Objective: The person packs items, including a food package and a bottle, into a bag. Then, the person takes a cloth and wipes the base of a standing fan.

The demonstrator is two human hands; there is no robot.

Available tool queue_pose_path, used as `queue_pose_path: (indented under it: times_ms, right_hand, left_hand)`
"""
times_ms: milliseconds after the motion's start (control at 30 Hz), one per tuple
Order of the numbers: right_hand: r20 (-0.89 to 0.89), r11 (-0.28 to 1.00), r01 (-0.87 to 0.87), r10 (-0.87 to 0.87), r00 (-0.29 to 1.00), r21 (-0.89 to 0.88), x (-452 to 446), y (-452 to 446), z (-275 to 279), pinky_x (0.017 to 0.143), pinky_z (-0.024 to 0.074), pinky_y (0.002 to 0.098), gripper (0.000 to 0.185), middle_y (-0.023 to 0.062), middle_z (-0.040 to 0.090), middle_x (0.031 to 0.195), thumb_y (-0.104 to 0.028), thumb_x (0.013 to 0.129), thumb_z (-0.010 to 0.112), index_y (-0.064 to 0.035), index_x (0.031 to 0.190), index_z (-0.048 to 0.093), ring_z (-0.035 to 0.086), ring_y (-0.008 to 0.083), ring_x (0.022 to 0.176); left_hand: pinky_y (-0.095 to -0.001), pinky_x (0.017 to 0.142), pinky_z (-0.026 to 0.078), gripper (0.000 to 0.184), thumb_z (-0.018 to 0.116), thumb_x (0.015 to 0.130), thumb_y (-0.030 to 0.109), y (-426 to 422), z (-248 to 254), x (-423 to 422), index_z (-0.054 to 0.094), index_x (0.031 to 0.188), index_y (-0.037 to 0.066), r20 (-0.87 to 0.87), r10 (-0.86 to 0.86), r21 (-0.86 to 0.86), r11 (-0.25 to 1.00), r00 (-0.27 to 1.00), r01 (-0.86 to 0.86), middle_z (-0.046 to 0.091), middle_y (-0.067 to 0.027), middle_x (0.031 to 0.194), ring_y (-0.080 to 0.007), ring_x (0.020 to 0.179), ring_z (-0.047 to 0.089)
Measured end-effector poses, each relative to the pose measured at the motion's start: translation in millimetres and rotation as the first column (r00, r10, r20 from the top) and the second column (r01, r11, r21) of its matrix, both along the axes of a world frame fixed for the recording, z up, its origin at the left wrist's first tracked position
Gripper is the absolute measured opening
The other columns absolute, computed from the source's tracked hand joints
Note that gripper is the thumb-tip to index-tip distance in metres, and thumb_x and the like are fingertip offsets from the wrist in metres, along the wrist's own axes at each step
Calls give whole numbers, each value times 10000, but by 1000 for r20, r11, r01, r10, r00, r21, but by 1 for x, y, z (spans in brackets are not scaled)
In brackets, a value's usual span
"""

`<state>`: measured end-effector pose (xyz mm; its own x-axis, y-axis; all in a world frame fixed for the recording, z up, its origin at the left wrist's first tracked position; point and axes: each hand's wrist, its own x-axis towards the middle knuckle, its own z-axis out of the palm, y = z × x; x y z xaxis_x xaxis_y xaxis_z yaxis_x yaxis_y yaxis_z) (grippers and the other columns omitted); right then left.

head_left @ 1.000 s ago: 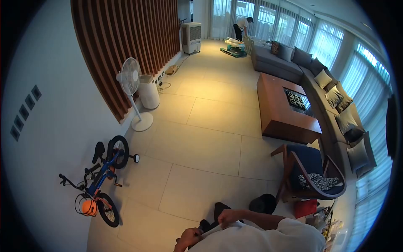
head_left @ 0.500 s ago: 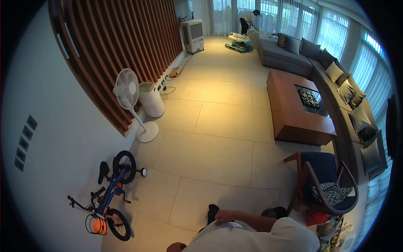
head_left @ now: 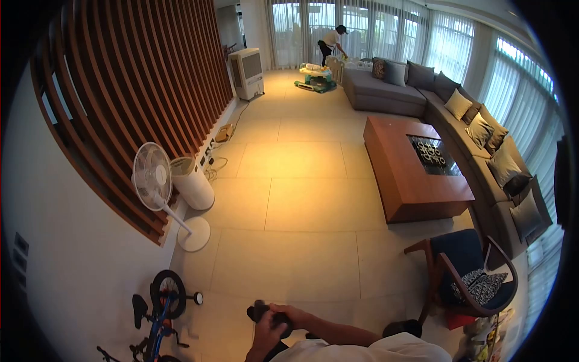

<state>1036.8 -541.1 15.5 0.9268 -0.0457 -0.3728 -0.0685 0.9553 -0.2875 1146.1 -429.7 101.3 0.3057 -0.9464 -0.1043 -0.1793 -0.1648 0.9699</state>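
Low in the view, my left hand (head_left: pixel 264 336) and my right hand (head_left: pixel 291 316) meet in front of my body. A small black object (head_left: pixel 259 309) shows at their fingers, its kind too unclear to name. Both hands look closed around it, with the right forearm reaching in across my white shirt (head_left: pixel 386 349). Part of the object lies hidden behind the fingers.
A blue children's bike (head_left: pixel 158 326) and a white standing fan (head_left: pixel 154 178) line the left wall, beside a white cylindrical bin-like unit (head_left: pixel 194 184). At right are an armchair (head_left: pixel 461 265), a wooden coffee table (head_left: pixel 392 175) and a sofa (head_left: pixel 386 96). A person (head_left: pixel 330 43) bends near the far windows.
My left hand has risen into view and come together with my right, which has shifted left. The camera has tilted up, so the room sits lower in the view.
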Motion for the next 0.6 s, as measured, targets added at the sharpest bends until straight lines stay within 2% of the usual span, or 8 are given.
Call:
queue_pose_path:
  times_ms: [100,200,267,333,433,467,533,600]
  right_hand:
    - [82,922,322,-311,947,-213,51,-52,24,804,555,322,355,82,663,1091,-169,922,593,-69,1262,571,658,180,896]
    - [-230,850,216,-359,904,-480,49,-117,52,738,560,279,458,77,691,1013,47,745,548,-28,1189,632,670,166,815]
    - [-300,467,-73,-435,849,-881,21,-152,5,754,537,347,393,82,712,902,6,657,535,-7,1005,715,666,188,795]
    - [-543,219,-508,-500,675,-833,-3,-174,6,782,542,347,306,164,728,886,-78,689,599,-52,958,744,690,212,807]
    - [-805,534,-604,-357,473,-592,-7,-178,48,816,545,354,305,153,732,917,-227,732,739,-17,953,725,706,254,865]
    - [-665,115,-693,-426,613,-712,-24,-178,28,755,560,327,365,131,722,850,-221,718,787,-11,1005,702,691,205,775]
    - [-633,661,-187,-539,556,-727,-28,-197,3,778,554,344,338,127,722,877,-191,720,752,44,956,694,695,233,805]
    - [-310,665,585,-741,596,-465,-3,-245,11,838,559,397,350,157,696,1018,-157,804,640,34,1097,639,682,256,910]
  left_hand:
    - [-337,809,549,452,694,765,82,-36,45,48,597,1204,49,-147,-4,8,1000,989,5,674,-162,1068,-273,916,705]
    - [-329,826,545,353,720,763,102,-44,17,136,647,1102,36,18,73,72,995,997,-74,701,-141,971,-230,917,701]
    - [-353,842,540,295,744,740,180,-24,-47,200,694,995,41,247,51,298,946,968,-126,717,-125,908,-234,902,700]
    - [-388,842,540,344,736,724,310,4,-111,258,716,963,64,355,-117,494,866,927,-80,723,-130,892,-276,870,706]
    - [-409,796,544,344,668,762,335,51,-149,297,721,948,50,171,-176,791,611,969,-29,716,-148,840,-284,830,700]
    - [-419,765,547,311,643,771,302,45,-126,302,717,923,41,102,-69,808,588,992,-42,711,-146,820,-282,808,696]
    - [-427,731,549,278,616,783,268,28,-98,315,713,897,33,-1,93,840,540,996,-50,704,-143,797,-279,782,690]
    - [-422,723,547,270,613,790,264,21,-105,335,711,895,36,-52,110,866,500,993,-10,702,-141,794,-277,775,688]
